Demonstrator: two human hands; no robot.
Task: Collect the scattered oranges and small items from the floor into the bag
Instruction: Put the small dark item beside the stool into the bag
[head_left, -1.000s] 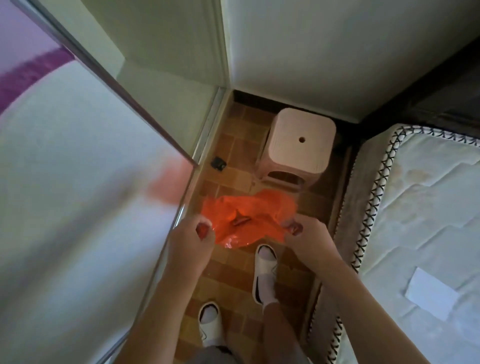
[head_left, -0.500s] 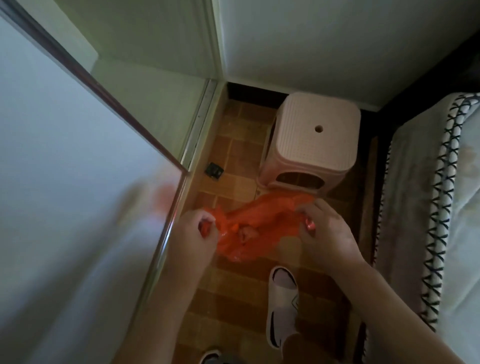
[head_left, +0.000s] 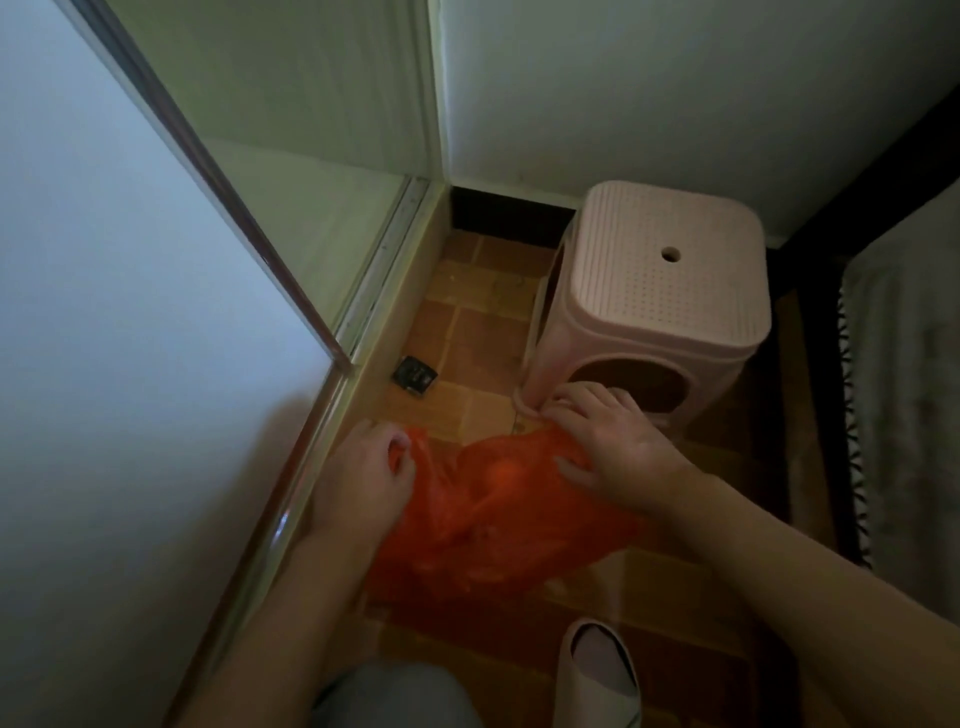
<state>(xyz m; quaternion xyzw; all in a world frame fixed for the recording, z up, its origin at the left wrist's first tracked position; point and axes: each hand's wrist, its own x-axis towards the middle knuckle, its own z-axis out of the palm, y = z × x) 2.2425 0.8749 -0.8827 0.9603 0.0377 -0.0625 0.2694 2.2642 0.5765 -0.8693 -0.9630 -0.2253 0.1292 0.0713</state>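
I see a narrow strip of brown tiled floor (head_left: 467, 358) hemmed in on three sides: a frosted sliding door (head_left: 130, 312) with its metal track along my left, a white wall (head_left: 649, 88) ahead, and the edge of a mattress (head_left: 904, 395) on my right. A pink plastic stool (head_left: 660, 296) stands in the far right corner, close to the wall, and takes up much of the strip's width; the open tiles run between it and the door track. The orange bag (head_left: 498, 525) lies low over the floor in the middle of that strip, crumpled, just in front of the stool. My left hand (head_left: 363, 483) is beside the door track, fingers curled in and pinching the bag's left edge. My right hand (head_left: 608, 441) lies on the bag's right edge with fingers bent toward the stool's front foot; I cannot tell whether they pinch plastic there. A white slipper (head_left: 597, 675) sits at the bottom edge. A small dark item (head_left: 414, 375) lies on the tiles just beside the door track, well apart from the bag.
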